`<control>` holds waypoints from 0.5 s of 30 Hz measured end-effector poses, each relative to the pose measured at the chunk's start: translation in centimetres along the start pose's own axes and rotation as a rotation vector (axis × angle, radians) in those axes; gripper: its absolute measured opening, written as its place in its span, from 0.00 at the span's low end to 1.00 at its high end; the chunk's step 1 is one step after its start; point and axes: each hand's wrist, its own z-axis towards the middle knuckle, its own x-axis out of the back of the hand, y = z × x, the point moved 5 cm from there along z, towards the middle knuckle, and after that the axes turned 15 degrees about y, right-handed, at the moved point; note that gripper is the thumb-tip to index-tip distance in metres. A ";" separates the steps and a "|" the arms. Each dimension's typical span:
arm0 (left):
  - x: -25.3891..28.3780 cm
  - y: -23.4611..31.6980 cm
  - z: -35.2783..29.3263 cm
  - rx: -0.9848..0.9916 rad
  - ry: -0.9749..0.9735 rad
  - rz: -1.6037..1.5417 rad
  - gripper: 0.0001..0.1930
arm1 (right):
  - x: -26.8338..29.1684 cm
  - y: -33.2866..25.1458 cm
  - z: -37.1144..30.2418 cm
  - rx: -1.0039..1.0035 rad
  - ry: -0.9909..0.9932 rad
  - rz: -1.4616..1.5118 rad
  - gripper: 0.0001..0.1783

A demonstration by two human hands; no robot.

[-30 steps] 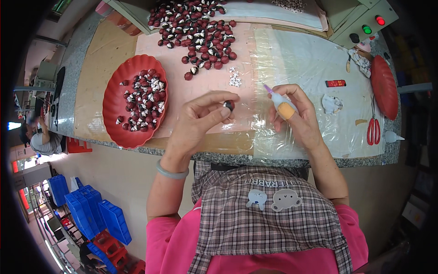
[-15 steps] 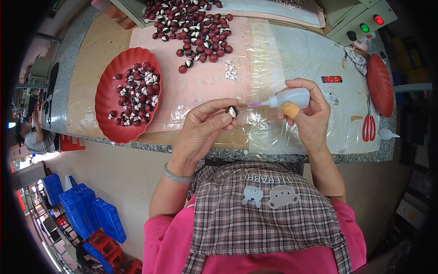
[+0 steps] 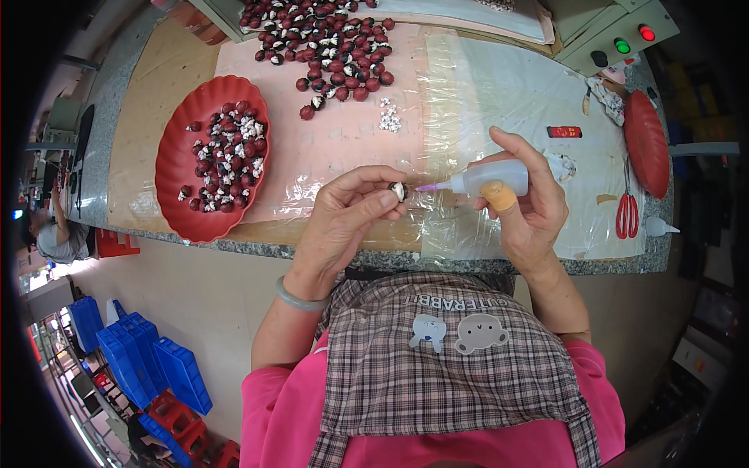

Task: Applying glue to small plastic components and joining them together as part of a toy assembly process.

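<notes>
Over the table (image 3: 593, 264), left hand (image 3: 341, 214) pinches ball (image 3: 399, 190), right hand (image 3: 541, 207) loosely cups bottle (image 3: 499, 173).

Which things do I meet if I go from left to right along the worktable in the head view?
Red scalloped tray, left hand with a white-patched dark ball, purple nozzle of the squeeze bottle, right hand, red-handled scissors, small bottle.

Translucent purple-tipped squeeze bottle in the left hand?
No, the right hand holds that bottle, while the left hand pinches a small round black-and-white piece.
</notes>
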 end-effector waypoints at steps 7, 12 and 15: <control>0.2 -0.2 0.1 0.020 -0.027 -0.017 0.13 | 0.0 0.1 -0.1 0.039 -0.019 -0.072 0.25; 0.3 -0.4 0.1 0.030 -0.024 -0.018 0.13 | -0.2 0.1 -0.1 0.069 -0.050 -0.116 0.24; 0.3 -0.5 0.1 0.036 -0.019 -0.014 0.13 | -0.3 0.3 -0.1 0.097 -0.059 -0.119 0.24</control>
